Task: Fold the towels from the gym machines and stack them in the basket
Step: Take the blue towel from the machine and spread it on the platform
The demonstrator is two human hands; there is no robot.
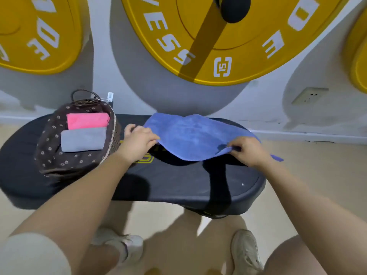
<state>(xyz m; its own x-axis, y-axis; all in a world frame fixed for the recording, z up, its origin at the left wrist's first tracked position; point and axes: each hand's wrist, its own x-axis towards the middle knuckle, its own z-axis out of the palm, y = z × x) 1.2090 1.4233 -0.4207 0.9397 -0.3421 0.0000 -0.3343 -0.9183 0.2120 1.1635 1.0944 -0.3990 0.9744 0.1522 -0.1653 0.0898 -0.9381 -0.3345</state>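
My left hand (139, 139) and right hand (246, 149) each pinch a near corner of the blue towel (190, 135), lifted over the worktop (178, 181) beside the basket (79, 163). I judge an even fold needs level corners, laid edge on edge.

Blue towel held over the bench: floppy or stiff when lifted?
Probably floppy: the blue terry towel sags between the left hand and right hand. Likely light, since finger pinches hold it. Its nap looks grippy.
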